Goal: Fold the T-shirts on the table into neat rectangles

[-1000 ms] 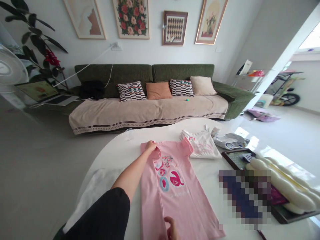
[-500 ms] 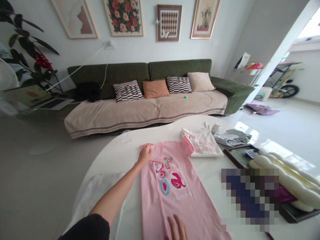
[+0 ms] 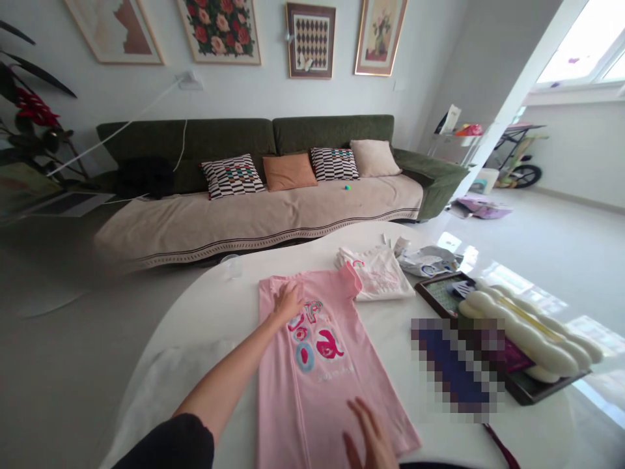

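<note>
A pink T-shirt [image 3: 327, 404] with a colourful printed front lies spread over the white table, its left side folded inward along a long crease. Near the shirt's upper left, my left hand [image 3: 289, 301] rests on the cloth beside the print, fingers stretched out. My right hand [image 3: 372, 438] is over the lower part of the shirt with its fingers apart; whether it touches the cloth I cannot tell. Just behind the pink sleeve sits a folded white T-shirt [image 3: 383, 277] with a pink print.
The round white table [image 3: 195, 319] bears a dark tray [image 3: 430, 286] with a puffy cream item [image 3: 527, 332] at the right. A crumpled plastic bag [image 3: 430, 260] lies behind it, and a clear cup [image 3: 232, 266] stands at the far left. Beyond is a green sofa [image 3: 332, 127].
My left hand has slid from the shirt's top edge towards the print, its fingers now flatter. My right hand has come further into view, fingers spread. The camera has turned rightward.
</note>
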`<state>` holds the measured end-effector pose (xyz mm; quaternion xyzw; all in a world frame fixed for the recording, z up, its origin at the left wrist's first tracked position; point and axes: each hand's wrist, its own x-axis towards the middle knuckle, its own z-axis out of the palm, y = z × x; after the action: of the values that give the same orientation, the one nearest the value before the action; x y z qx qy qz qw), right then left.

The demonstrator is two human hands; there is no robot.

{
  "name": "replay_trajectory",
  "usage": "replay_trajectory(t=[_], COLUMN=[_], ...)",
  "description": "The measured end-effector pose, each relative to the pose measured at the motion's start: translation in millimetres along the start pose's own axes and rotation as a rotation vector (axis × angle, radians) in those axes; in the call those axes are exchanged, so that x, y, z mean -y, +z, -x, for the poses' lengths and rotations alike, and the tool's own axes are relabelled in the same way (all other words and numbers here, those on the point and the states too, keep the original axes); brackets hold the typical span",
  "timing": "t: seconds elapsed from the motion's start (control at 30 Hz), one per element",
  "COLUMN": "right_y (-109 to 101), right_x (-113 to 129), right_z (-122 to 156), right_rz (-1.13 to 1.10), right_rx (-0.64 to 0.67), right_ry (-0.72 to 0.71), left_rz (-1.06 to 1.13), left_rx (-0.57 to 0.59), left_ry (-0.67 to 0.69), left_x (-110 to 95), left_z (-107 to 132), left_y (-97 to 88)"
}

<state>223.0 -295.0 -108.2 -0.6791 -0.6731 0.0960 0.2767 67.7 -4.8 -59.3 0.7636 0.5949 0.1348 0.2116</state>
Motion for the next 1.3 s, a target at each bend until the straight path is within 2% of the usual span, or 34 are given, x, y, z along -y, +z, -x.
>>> replay_trajectory(t=[0.1,0.2,0.27,0.37,0.5,0.67,0.73,0.83,0.9,0.97,1.13,1.3], right_y=[-14.9,-25.2,-27.9,-28.0,-30.2,-43.2,-47.7,-47.6,-41.5,-31.9,-9.5,4.0], right_x=[-56.1,-80.5,-81.0,-74.2,-66.9,-47.1,-33.5,-14.6,-8.7,-10.2,-24.3,-21.6], right_z=[-15.9,-25.4,-27.7,-28.9,-31.3,-34.7,-34.3,-28.3,-20.4,-10.7,6.2,8.4], right_rz=[0.094,0.099,0.063,0.031,0.016,-0.029,-0.08,-0.162,-0.151,-0.092,0.082,0.172], right_rx=[-0.217,-0.228,-0.177,-0.106,-0.106,-0.081,-0.033,0.095,0.16,0.187,0.087,-0.047], right_ry=[0.222,0.316,0.338,0.34,0.306,0.272,0.181,-0.034,-0.153,-0.244,-0.45,-0.623], left_rz=[0.054,0.092,0.147,0.262,0.434,0.754,0.889,1.082,1.205,1.317,1.463,1.33], left_rx=[-0.011,-0.03,-0.035,-0.04,-0.081,-0.181,-0.211,-0.243,-0.255,-0.259,-0.273,-0.408], left_ry=[0.099,0.098,0.055,0.019,-0.009,-0.161,-0.227,-0.309,-0.355,-0.39,-0.411,-0.418], left_x=[-59.3,-113.5,-135.1,-141.8,-126.0,-92.7,-70.0,-31.0,-9.5,3.4,9.7,27.0], left_z=[-6.4,-13.2,-15.7,-15.9,-21.3,-28.7,-17.6,12.1,29.3,36.2,13.5,-6.9], left_y=[27.0,60.5,78.1,93.3,93.2,69.7,59.1,47.1,41.9,37.6,24.0,11.4])
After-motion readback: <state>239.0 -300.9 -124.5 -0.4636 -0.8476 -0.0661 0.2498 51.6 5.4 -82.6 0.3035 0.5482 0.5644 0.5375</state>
